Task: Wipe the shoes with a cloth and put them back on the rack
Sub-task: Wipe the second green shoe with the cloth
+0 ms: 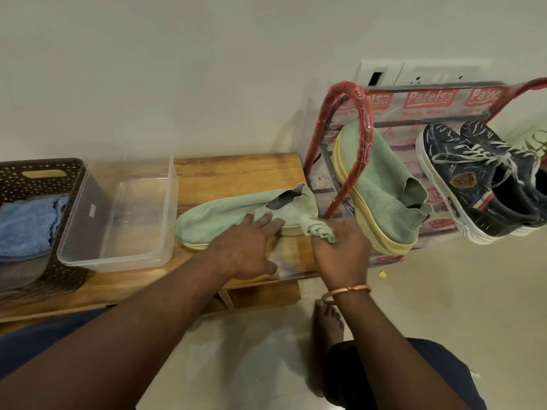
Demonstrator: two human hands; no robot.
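Head view. The left hand (251, 247) lies flat with straight fingers on the side of a pale green knit shoe (236, 214), which lies on its side on a wooden bench (236, 170), toe pointing away to the left of the hand. The right hand (340, 250), wearing a copper bangle (346, 292) at the wrist, has its fingers curled round a bunched green cloth (318, 229), held against the heel end of that shoe, just beside the left fingertips. To the right of the right hand stands a red-framed rack (325, 161); on it rest the matching green shoe (381, 184), sole toward the hands, and, farther right, a pair of dark blue laced sneakers (485, 184). To the left of the left hand sits a clear plastic tub (118, 214), and beyond it a dark perforated basket (38, 179) holding a blue towel (26, 226). Below the right wrist, a bare foot (328, 324) stands on the tiled floor.
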